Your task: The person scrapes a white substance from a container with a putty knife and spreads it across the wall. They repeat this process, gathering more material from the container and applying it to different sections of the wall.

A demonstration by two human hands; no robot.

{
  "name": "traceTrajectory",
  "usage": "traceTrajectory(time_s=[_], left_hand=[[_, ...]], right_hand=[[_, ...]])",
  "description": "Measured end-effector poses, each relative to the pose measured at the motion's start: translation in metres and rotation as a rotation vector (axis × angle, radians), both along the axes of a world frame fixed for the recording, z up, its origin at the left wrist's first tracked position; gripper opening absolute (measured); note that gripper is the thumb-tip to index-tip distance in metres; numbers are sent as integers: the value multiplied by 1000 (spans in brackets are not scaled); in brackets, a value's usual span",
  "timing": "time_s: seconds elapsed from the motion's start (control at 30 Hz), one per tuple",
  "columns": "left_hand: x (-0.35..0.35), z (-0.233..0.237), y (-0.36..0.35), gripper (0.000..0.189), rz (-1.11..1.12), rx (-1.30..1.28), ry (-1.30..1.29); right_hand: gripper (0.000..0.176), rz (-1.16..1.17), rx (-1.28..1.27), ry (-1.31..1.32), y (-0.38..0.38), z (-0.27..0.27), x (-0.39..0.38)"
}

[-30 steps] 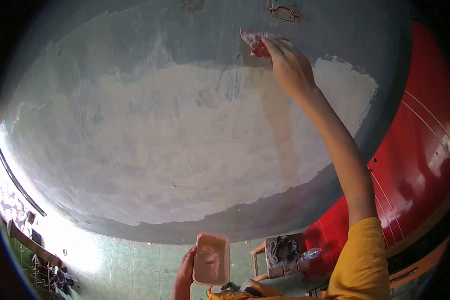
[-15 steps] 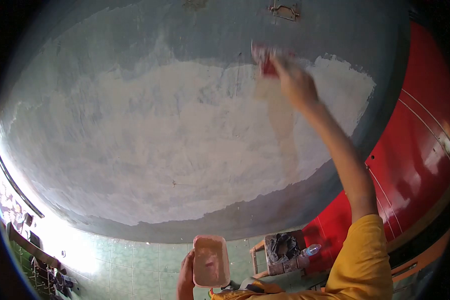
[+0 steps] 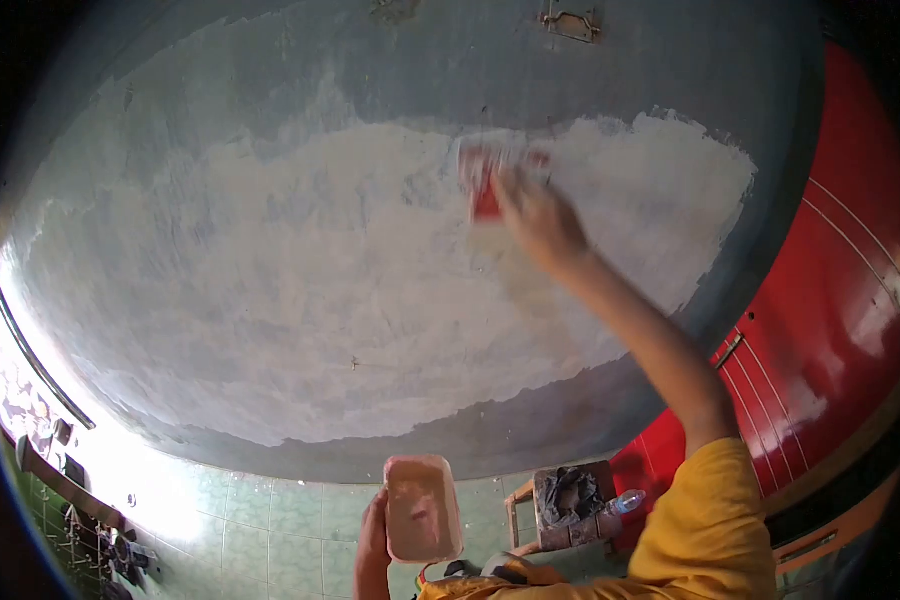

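A broad grey wall (image 3: pixel 690 75) fills most of the frame, curved by the wide lens, and much of its middle is covered by a pale, ragged-edged coat (image 3: pixel 270 270). Just above the centre of the frame, a flat red spreader (image 3: pixel 486 203) is held against the pale coat, a little below its upper edge. It is grasped by the person's right hand (image 3: pixel 542 218), the fingers laid over its right side; hand and tool are blurred, so whether any gap is left between blade and wall cannot be told. The right arm is stretched up from a yellow sleeve (image 3: pixel 705 510) at the lower right, and a soft shadow is cast on the coat beneath the hand. At the bottom centre, a pinkish rectangular tub (image 3: pixel 419 463) is gripped along its left side by the left hand (image 3: pixel 373 530); its open top is turned to the camera, and its inside is smeared with pink. Right of the tub, near the bottom edge, a crumpled black bag (image 3: pixel 574 490) is set on a small wooden stool (image 3: pixel 600 474), with a clear bottle (image 3: pixel 626 502) beside it. The right side is taken up by a glossy red surface (image 3: pixel 840 290) marked with thin pale lines. A metal bracket (image 3: pixel 572 27) is fixed to the wall at the top, right of centre. Pale green tiles (image 3: pixel 295 520) are seen along the bottom, washed out by glare at the lower left.
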State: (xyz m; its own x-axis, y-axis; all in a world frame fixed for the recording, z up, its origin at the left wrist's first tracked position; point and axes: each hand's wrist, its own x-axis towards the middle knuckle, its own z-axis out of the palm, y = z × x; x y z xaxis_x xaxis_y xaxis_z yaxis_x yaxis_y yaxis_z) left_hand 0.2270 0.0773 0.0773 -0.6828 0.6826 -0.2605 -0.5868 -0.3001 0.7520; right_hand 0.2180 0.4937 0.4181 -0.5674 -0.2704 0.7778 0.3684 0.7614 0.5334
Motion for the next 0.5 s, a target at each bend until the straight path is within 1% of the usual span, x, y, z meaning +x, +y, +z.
traceTrajectory(time_s=[0.03,0.1,0.13,0.2,0.23,0.27,0.33,0.37,0.47,0.5], left_hand=[[2,2,2,49,11,27,24],[3,13,11,49,50,68,53],[2,16,16,49,68,59,44],[5,41,26,48,117,-3,60],[9,50,34,48,151,82,126],[9,59,42,51,151,95,199],[14,79,59,55,164,24,245],[16,84,66,56,164,-8,263],[29,91,84,58,113,-47,346],[36,96,85,59,95,-41,364]], right_hand=[[43,65,33,-57,-6,-35,10],[34,143,-329,-275,-17,-84,32],[31,188,-598,-223,-27,-96,42],[26,238,-1160,-118,-55,-117,69],[26,382,-1377,-48,-60,-129,84],[25,507,-1630,-2,-75,-140,99],[25,728,-2134,155,-110,-158,133],[25,814,-2296,148,-126,-163,148],[26,711,-2443,169,-140,-206,178],[31,657,-2434,165,-140,-217,188]])
